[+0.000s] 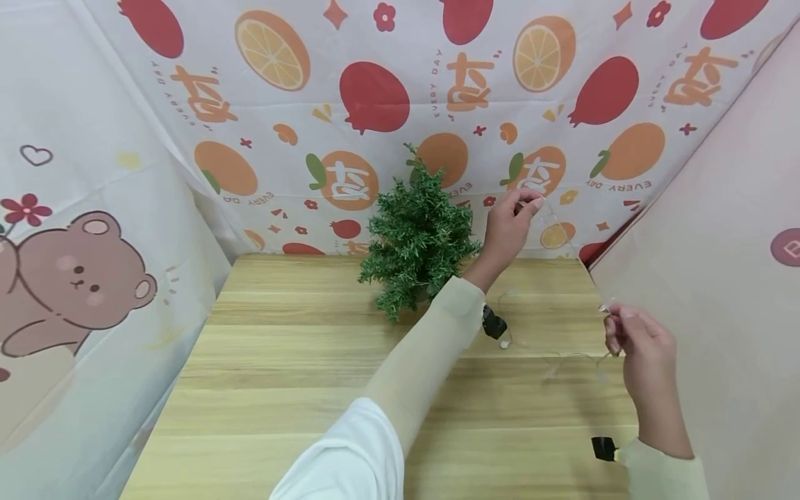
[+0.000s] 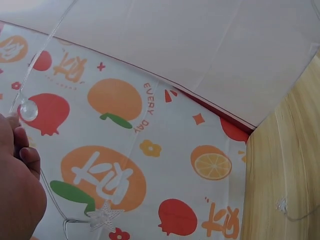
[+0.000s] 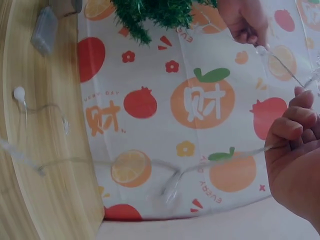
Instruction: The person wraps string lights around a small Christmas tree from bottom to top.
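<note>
A thin wire string of clear ornament lights (image 2: 104,216), a star and a round bulb (image 2: 28,110) among them, runs between the two hands. My left hand (image 1: 509,226) pinches the wire between thumb and fingertips, raised to the right of a small green artificial tree (image 1: 419,236). Lower and nearer, my right hand (image 1: 644,347) grips another stretch of it with curled fingers. More of the wire (image 3: 75,160) trails from the right hand over the table. A white ball (image 3: 19,93) on a thin wire lies on the tabletop.
The wooden table (image 1: 269,375) meets a fruit-printed cloth (image 1: 375,97) at the back. Cloth walls stand at both sides, the left one with a printed bear (image 1: 81,278). A grey box (image 3: 45,30) rests on the table near the tree.
</note>
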{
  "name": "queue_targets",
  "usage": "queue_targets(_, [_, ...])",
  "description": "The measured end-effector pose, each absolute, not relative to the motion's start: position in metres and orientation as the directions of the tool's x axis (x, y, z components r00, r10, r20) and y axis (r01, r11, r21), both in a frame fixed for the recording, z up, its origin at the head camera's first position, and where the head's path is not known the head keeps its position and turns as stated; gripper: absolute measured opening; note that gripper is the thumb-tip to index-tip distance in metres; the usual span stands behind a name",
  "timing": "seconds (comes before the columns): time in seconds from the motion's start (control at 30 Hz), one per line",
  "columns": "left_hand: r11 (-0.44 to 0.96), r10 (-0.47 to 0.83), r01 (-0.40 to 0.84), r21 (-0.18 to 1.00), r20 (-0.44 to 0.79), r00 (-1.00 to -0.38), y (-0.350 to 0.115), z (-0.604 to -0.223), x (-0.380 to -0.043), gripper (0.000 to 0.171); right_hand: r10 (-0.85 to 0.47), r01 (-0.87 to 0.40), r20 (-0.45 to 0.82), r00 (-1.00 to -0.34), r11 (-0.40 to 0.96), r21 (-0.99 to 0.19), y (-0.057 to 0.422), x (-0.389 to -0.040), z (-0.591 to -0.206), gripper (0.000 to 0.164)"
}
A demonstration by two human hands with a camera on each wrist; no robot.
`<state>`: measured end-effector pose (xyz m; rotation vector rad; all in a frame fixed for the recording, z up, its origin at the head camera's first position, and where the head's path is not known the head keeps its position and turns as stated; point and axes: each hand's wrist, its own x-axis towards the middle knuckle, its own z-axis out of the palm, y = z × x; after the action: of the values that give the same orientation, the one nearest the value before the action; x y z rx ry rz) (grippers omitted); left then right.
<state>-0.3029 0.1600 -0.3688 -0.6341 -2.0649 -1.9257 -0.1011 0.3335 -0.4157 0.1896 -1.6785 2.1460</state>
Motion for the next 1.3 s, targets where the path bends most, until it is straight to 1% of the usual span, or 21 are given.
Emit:
queue_targets(0.07, [0.04,0.13,0.465,0.884,0.457,-0.88,0.16,-0.368,-0.305,0.015,0.246,-0.375,0.33,-0.911,-0.167,-0.912,0.335,-0.099,-0.414,0.022])
queue_targets(0.1, [0.046,0.125,0.463,0.885,0.455,-0.882,0.16,-0.367,-0.306,0.015,0.245,-0.366,0.326,-0.913,-0.142,-0.92,0.335,-0.097,-0.413,0.021])
queue_targets(0.17, [0.06,0.123,0.463,0.885,0.454,-0.883,0.161,-0.367,-0.309,0.015,0.249,-0.363,0.325,-0.912,-0.128,-0.923,0.336,-0.095,-0.411,0.02])
queue_targets(0.3, [0.074,0.119,0.453,0.888,0.443,-0.888,0.161,-0.366,-0.316,0.017,0.258,-0.406,0.358,-0.898,-0.166,-0.899,0.339,-0.09,-0.406,0.021])
queue_targets(0.4, [0.067,0.092,0.434,0.899,0.427,-0.899,0.157,-0.366,-0.32,0.019,0.25,-0.481,0.421,-0.872,-0.277,-0.832,0.341,-0.088,-0.403,0.025])
queue_targets(0.53, [0.032,0.075,0.397,0.917,0.394,-0.916,0.155,-0.365,-0.322,0.022,0.212,-0.568,0.534,-0.819,-0.436,-0.698,0.349,-0.085,-0.403,0.029])
queue_targets(0.63, [0.036,0.068,0.371,0.928,0.368,-0.927,0.155,-0.365,-0.323,0.02,0.172,-0.6,0.605,-0.777,-0.491,-0.631,0.356,-0.083,-0.405,0.031])
queue_targets(0.77, [0.088,0.034,0.37,0.925,0.369,-0.929,0.155,-0.368,-0.326,0.017,0.144,-0.614,0.664,-0.734,-0.558,-0.558,0.361,-0.081,-0.403,0.03])
queue_targets(1.0, [0.112,-0.016,0.334,0.936,0.338,-0.941,0.156,-0.37,-0.327,0.017,0.246,-0.655,0.69,-0.68,-0.626,-0.423,0.357,-0.078,-0.396,0.024])
queue_targets(1.07, [0.118,-0.017,0.333,0.935,0.337,-0.941,0.157,-0.371,-0.326,0.017,0.27,-0.661,0.679,-0.683,-0.624,-0.417,0.356,-0.078,-0.394,0.024])
queue_targets(1.17, [0.147,-0.004,0.338,0.929,0.343,-0.939,0.158,-0.373,-0.326,0.016,0.326,-0.671,0.629,-0.705,-0.593,-0.445,0.354,-0.081,-0.39,0.025])
queue_targets(1.3, [0.196,0.027,0.343,0.919,0.345,-0.938,0.161,-0.383,-0.325,0.014,0.452,-0.696,0.528,-0.718,-0.469,-0.544,0.347,-0.092,-0.381,0.018])
